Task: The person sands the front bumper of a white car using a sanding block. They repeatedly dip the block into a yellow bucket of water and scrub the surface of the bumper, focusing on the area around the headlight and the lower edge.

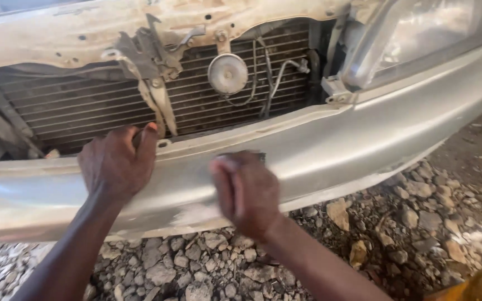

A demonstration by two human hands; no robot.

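Loose grey and tan gravel point(397, 234) covers the ground under the front of a car, its stones angular and dusty. Across the view runs a silver bumper point(364, 139), a long, smooth, curved shell with dull scuffed patches and a pale, rubbed-looking area low down near its middle. Above it the grille is off, baring a radiator point(85, 106) of thin horizontal fins, dark and grimy, with a round metal horn point(227, 73) like a shallow disc hung in front and thin wires looping beside it. A bent, dirty latch bracket point(152, 56) drops from the cream-coloured upper panel, and a clear headlight point(419, 39) with a ribbed glassy lens sits at the upper right. The left hand point(117, 163) rests on the bumper's top edge, fingers curled over the lip and gripping it, just below the bracket. The right hand point(246, 192) is blurred, fingers bent and pressed against the bumper face; a small dark flat piece point(252, 155) shows at its fingertips, though what it is cannot be told.
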